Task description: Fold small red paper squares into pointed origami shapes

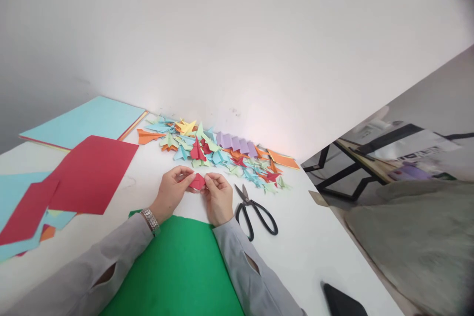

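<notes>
A small piece of folded red paper (197,181) is held up between both hands, just above the white table. My left hand (173,190) pinches its left side with thumb and fingers, and a metal watch sits on that wrist. On the other side, my right hand (218,197) grips the paper's right edge in the same way. Under my forearms lies a large green sheet (177,266). Right of my right hand rest scissors (249,203) with black handles, their blades slightly apart. Beyond my hands is a pile of small folded paper planes (207,150) in several colours.
At left lie a large red sheet (94,175), a smaller red piece (29,212) and a stack of light blue sheets (85,118). A black phone-like object (342,300) lies near the table's right edge. A white wall (237,49) rises behind the pile.
</notes>
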Action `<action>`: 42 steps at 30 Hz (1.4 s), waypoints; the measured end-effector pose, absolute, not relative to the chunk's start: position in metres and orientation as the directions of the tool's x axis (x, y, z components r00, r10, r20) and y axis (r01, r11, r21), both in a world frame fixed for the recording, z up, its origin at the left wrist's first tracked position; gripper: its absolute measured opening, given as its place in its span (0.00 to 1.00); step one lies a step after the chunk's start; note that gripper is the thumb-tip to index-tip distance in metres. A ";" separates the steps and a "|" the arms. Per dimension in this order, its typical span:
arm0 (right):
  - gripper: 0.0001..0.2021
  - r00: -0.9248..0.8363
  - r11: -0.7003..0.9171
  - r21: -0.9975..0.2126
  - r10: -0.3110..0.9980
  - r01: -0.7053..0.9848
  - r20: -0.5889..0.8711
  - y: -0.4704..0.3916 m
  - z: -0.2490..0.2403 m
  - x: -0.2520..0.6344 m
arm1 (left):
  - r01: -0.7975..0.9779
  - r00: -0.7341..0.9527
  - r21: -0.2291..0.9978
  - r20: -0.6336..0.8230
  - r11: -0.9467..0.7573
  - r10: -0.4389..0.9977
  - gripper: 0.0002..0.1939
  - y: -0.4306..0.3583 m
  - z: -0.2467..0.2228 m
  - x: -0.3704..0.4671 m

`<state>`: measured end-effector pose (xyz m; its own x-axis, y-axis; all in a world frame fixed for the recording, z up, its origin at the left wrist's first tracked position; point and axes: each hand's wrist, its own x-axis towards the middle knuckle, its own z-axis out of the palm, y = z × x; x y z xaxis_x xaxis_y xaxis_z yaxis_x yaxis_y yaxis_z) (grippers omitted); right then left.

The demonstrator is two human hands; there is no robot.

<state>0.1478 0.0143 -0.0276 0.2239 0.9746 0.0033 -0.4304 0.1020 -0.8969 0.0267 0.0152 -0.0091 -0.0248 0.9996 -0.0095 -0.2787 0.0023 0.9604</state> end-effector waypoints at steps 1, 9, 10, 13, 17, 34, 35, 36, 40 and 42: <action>0.12 0.232 0.114 -0.905 0.973 -0.409 0.018 0.015 -0.028 0.150 | -0.267 0.021 0.964 -0.010 0.015 1.000 0.13 0.014 -0.009 0.028; 0.11 0.257 0.167 -0.945 0.962 -0.280 0.094 0.016 -0.025 0.157 | -0.135 0.230 0.987 0.120 -0.090 0.966 0.12 0.008 -0.008 0.034; 0.11 0.264 0.159 -0.945 0.961 -0.287 0.082 0.016 -0.025 0.157 | -0.135 0.233 0.987 0.114 -0.084 0.966 0.11 0.008 -0.007 0.034; 0.10 0.277 0.147 -0.940 0.959 -0.309 0.059 0.018 -0.026 0.157 | -0.147 0.218 0.988 0.071 -0.039 0.973 0.12 0.008 -0.004 0.033; 0.09 0.272 0.182 -0.954 0.955 -0.237 0.115 0.019 -0.026 0.157 | -0.124 0.259 0.992 0.005 0.028 0.966 0.13 0.011 -0.002 0.029; 0.07 0.270 0.265 -0.963 0.932 -0.055 0.241 0.018 -0.024 0.159 | -0.134 0.377 0.990 0.013 0.040 0.926 0.06 0.022 -0.001 0.013; 0.08 0.266 0.255 -0.963 0.938 -0.088 0.224 0.017 -0.024 0.159 | -0.129 0.380 0.991 0.011 0.041 0.925 0.06 0.022 -0.001 0.013; 0.09 0.256 0.242 -0.962 0.945 -0.129 0.204 0.017 -0.024 0.158 | -0.124 0.382 0.991 0.009 0.041 0.924 0.07 0.022 -0.001 0.013; 0.11 0.158 0.141 -0.935 0.983 -0.325 0.093 0.016 -0.022 0.158 | -0.163 0.332 0.985 0.001 0.056 0.943 0.08 0.024 -0.003 0.014; 0.12 0.091 0.079 -0.912 0.995 -0.403 0.046 0.016 -0.020 0.160 | -0.241 0.270 0.968 -0.002 0.069 0.963 0.08 0.025 -0.004 0.014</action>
